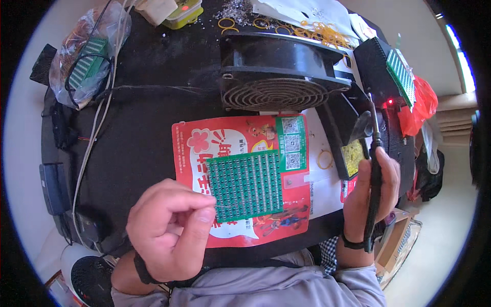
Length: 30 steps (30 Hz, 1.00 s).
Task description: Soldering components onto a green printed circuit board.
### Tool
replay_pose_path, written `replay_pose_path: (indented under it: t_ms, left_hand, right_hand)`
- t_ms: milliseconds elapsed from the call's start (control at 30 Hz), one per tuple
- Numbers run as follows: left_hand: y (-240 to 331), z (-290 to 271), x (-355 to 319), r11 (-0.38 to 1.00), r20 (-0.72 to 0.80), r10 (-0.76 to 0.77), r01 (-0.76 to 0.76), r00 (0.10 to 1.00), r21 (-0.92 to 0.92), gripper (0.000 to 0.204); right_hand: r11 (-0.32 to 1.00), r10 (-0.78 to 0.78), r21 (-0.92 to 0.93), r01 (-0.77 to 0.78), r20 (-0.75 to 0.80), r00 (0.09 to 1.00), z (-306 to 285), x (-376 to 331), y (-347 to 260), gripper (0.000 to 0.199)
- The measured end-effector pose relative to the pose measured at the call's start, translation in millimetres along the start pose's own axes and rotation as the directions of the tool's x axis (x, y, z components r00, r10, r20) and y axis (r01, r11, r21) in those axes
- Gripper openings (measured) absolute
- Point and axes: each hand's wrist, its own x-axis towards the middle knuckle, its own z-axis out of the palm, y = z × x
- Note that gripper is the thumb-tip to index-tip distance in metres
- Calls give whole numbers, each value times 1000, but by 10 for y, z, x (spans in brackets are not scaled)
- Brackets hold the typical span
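The left hand [171,225] pinches what looks like thin wire [223,206] over the circuit board [248,185] on the red sheet [185,158]; the right hand [359,202] grips a soldering iron [375,184]. A hot tip slipping could burn fingers.

A person's left hand [166,233] is pinching between left thumb [198,230] and left index finger [185,198], the left forearm [125,276] extending behind the grip. The right hand [359,203] is gripping firmly, right thumb [362,176] pointing upward, right forearm [353,259] rising from below the hold.
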Motion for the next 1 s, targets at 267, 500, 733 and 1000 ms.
replay_pose_path:
  t_ms: [267,500,733,1000]
  left_hand:
    - [-58,-103,97,997,146,-72,70,987,17,18]
    - [-65,59,68,989,100,-12,-3,995,150,8]
    - [-235,181,55,962,230,115,-166,966,216,14]
    - [-200,158,87,948,314,103,-189,944,257,9]
  right_hand:
    - [967,253,82,-242,-186,949,87,-233,35,34]
    - [761,398,620,-191,-214,892,-89,-167,-67,37]
    - [663,382,724,-193,-105,918,119,-301,-281,34]
    - [676,230,725,-130,-40,972,134,-334,-201,29]
